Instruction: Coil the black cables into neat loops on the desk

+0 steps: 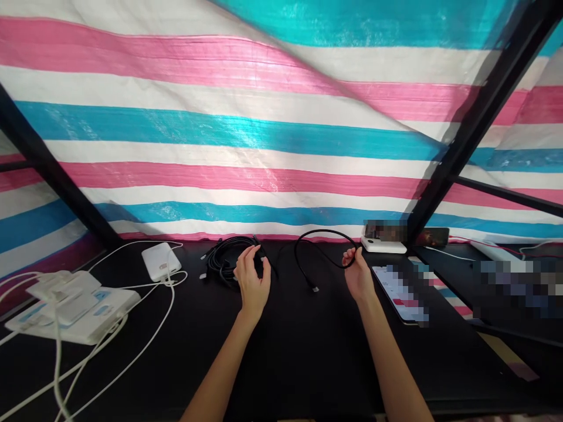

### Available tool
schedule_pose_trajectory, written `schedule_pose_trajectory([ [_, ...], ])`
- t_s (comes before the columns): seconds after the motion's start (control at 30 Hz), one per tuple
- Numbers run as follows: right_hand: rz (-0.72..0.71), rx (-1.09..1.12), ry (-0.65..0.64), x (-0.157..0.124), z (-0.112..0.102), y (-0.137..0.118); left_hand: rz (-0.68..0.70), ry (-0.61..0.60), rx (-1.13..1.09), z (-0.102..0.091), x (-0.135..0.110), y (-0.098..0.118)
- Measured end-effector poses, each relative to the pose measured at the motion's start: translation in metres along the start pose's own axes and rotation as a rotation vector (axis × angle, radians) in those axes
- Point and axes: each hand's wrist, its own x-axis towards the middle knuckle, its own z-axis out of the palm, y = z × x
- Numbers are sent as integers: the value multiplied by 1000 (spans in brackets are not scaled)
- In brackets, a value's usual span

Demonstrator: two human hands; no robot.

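My right hand (358, 274) has its fingers closed on a thin black cable (325, 230) above the dark table. The cable arcs up and left from the fingers, then bends down to a plug (314, 288) with a metal tip. My left hand (252, 278) is beside a bundle of coiled black cables (217, 258), partly covering its right side. The thumb there stands apart from the curved fingers, and I see nothing held between them. Several small plug ends stick out around the bundle.
White power bank (160, 261) and a white power strip (88, 316) with adapters and trailing white cords lie left. A phone (398, 293) lies beside my right forearm; a white device (385, 246) stands behind it. Black frame bars and striped sheeting (246, 129) enclose the table.
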Motion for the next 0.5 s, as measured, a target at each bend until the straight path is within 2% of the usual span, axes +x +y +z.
schedule_pose_trajectory([
  [0.13, -29, 45, -14, 0, 1, -4, -92, 144, 169, -7, 6, 0],
  [0.23, -32, 79, -17, 1, 0, -6, -234, 161, 241, -12, 13, -5],
  [0.37, -21, 137, -7, 3, -4, -12, -361, 32, 308, -11, 14, -14],
  [0.5, 28, 280, -2, 3, -10, -21, -319, -120, 432, -8, 8, -20],
])
